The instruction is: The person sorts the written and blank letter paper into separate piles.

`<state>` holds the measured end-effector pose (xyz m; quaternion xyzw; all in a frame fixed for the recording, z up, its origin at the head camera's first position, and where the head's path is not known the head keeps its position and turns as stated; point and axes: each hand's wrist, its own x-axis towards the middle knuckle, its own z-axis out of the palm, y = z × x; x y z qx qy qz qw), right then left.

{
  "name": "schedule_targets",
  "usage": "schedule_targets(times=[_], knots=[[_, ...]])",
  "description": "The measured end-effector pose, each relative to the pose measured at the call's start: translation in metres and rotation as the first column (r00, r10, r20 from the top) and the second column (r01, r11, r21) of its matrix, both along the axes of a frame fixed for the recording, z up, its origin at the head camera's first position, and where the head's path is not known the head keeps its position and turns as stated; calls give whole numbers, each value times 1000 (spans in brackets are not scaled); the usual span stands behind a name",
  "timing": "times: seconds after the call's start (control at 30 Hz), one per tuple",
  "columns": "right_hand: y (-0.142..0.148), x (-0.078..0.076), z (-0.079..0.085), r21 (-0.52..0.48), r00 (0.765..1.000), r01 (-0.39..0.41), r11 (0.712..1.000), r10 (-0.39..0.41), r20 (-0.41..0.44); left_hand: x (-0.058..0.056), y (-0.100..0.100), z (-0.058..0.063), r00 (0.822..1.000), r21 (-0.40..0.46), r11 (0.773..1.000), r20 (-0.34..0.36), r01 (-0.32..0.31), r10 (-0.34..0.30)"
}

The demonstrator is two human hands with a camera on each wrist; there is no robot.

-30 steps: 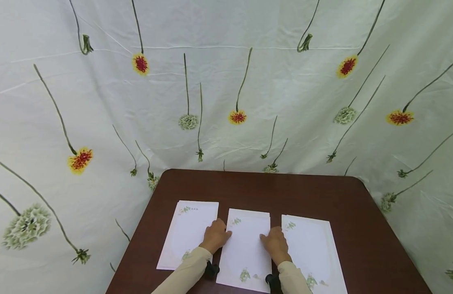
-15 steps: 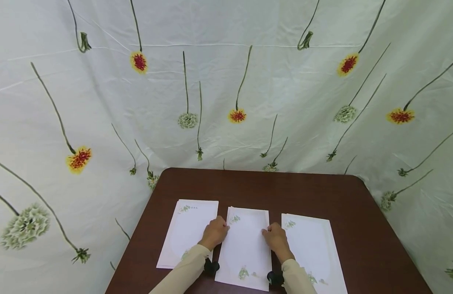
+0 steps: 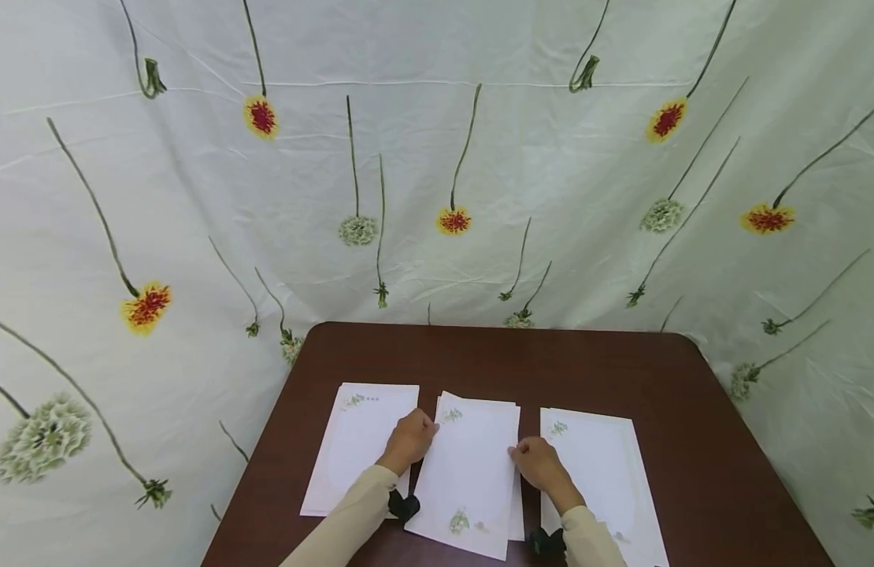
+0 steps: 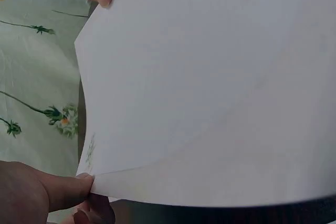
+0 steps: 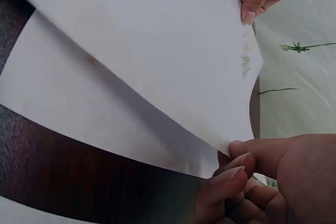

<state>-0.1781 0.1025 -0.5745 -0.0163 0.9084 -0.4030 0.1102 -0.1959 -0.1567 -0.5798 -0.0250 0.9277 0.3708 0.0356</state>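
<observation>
A white sheet of paper [image 3: 465,472] with small green plant prints is held between both hands over the middle paper stack [image 3: 517,508]. My left hand [image 3: 411,437] pinches its left edge near the upper corner, thumb on top in the left wrist view. On the opposite edge, my right hand [image 3: 541,463] pinches it between thumb and fingers. The sheet [image 5: 173,51] bows upward in the right wrist view, with a gap above the paper underneath [image 5: 105,93]. In the head view it sits turned slightly against the stack, its lower end shifted left.
A left paper stack [image 3: 345,457] and a right paper stack [image 3: 600,472] lie on either side on the dark brown table [image 3: 479,358]. Behind the table hangs a pale curtain [image 3: 423,181] printed with flowers. Black wrist cameras [image 3: 404,505] sit at both cuffs.
The top sheet has come up off the middle stack and swung left at its lower end, baring paper beneath on the right. Both hands now pinch its edges and have moved slightly.
</observation>
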Motion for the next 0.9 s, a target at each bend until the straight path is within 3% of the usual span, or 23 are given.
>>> schedule_targets(times=[0.3, 0.53, 0.9], knots=[[18, -5, 21, -39, 998, 63, 997, -62, 11, -8, 20, 7, 997, 121, 990, -3, 74, -74], [55, -7, 27, 14, 991, 132, 991, -132, -8, -12, 58, 12, 986, 112, 980, -50, 163, -158], [110, -1, 25, 86, 983, 183, 979, -185, 9, -16, 115, 11, 976, 168, 962, 1, 216, -220]])
